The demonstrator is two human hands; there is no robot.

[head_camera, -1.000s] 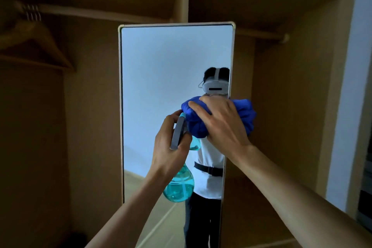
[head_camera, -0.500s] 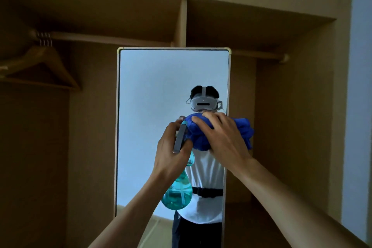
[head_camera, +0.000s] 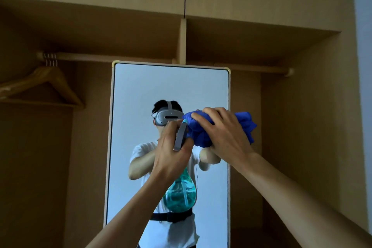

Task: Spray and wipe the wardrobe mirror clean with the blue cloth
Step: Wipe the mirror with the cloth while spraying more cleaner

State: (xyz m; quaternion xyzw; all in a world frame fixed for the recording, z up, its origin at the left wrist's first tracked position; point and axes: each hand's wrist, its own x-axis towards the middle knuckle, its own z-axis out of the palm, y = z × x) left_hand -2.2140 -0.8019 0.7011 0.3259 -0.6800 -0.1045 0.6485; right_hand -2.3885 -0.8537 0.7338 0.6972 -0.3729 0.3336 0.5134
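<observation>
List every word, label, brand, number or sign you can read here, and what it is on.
None can be read. The spray bottle in the left hand shows no legible label; the blue cloth in the right hand, the mirror and the wooden hanger bear no visible writing.

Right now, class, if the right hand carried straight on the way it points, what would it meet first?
Probably the mirror, near its right edge, with the blue cloth the right hand grips landing first. The gap to the glass is unclear.

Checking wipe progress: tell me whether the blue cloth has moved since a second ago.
Yes. The blue cloth has risen toward the top edge of the mirror.
</observation>
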